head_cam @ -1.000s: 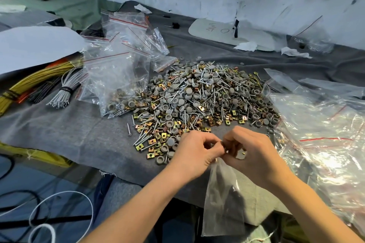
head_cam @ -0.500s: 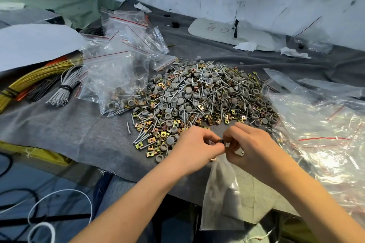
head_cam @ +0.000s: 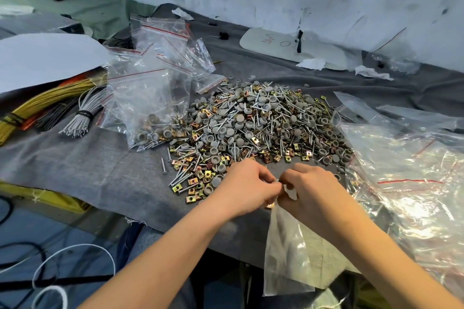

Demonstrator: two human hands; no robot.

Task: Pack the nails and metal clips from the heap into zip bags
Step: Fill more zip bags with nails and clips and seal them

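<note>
A large heap of nails, grey caps and brass-coloured metal clips (head_cam: pixel 256 130) lies on the grey cloth (head_cam: pixel 100 173) in the middle. Just in front of the heap, my left hand (head_cam: pixel 247 187) and my right hand (head_cam: pixel 312 189) meet and both pinch the top edge of a clear zip bag (head_cam: pixel 286 253), which hangs down toward me over the table edge. A brass clip shows under my left hand by the bag's mouth. What sits between my fingertips is hidden.
Zip bags (head_cam: pixel 150 98) stand left of the heap, one with hardware at its bottom. A pile of clear bags (head_cam: pixel 414 170) lies at the right. Yellow and grey wire bundles (head_cam: pixel 50 108) lie at the left, a white board (head_cam: pixel 288 47) at the back, cables (head_cam: pixel 50 271) below.
Both hands have moved slightly away from me toward the heap, still together at the bag's mouth. The bag hangs a little further left.
</note>
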